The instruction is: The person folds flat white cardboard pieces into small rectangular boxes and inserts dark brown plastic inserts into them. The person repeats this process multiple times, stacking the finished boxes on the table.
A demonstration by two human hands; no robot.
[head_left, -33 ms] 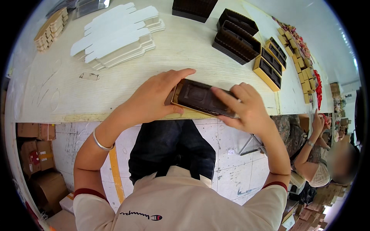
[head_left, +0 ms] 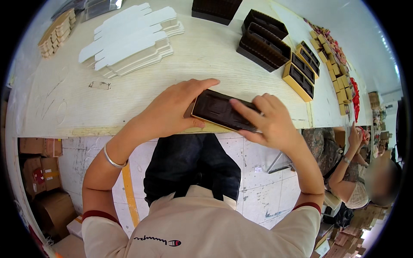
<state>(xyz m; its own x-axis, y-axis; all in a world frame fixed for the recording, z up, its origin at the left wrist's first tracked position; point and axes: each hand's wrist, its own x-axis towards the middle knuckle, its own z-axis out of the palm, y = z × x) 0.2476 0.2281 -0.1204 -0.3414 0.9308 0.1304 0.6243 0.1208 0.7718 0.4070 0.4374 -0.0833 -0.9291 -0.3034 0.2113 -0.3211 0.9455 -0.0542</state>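
Observation:
At the table's front edge, a dark brown plastic tray insert (head_left: 219, 106) lies in a narrow gold box (head_left: 214, 122), of which only a thin rim shows. My left hand (head_left: 165, 107) grips the box's left end, thumb at the near side and fingers at the far side. My right hand (head_left: 275, 120) holds the right end, its index finger lying over the tray's top and its thumb at the near edge. Part of that right end is hidden by the hand.
Flat white carton blanks (head_left: 129, 38) are stacked far left. Dark tray stacks (head_left: 264, 45) stand far right, beside filled gold boxes (head_left: 299, 81). More small gold boxes (head_left: 340, 86) line the right side. A co-worker (head_left: 350, 172) sits at the right. Cardboard boxes (head_left: 53, 210) lie under the table.
The tray insert has slid left, covering the gap at the box's left end. My right hand has shifted slightly left with it; my left hand stays almost still.

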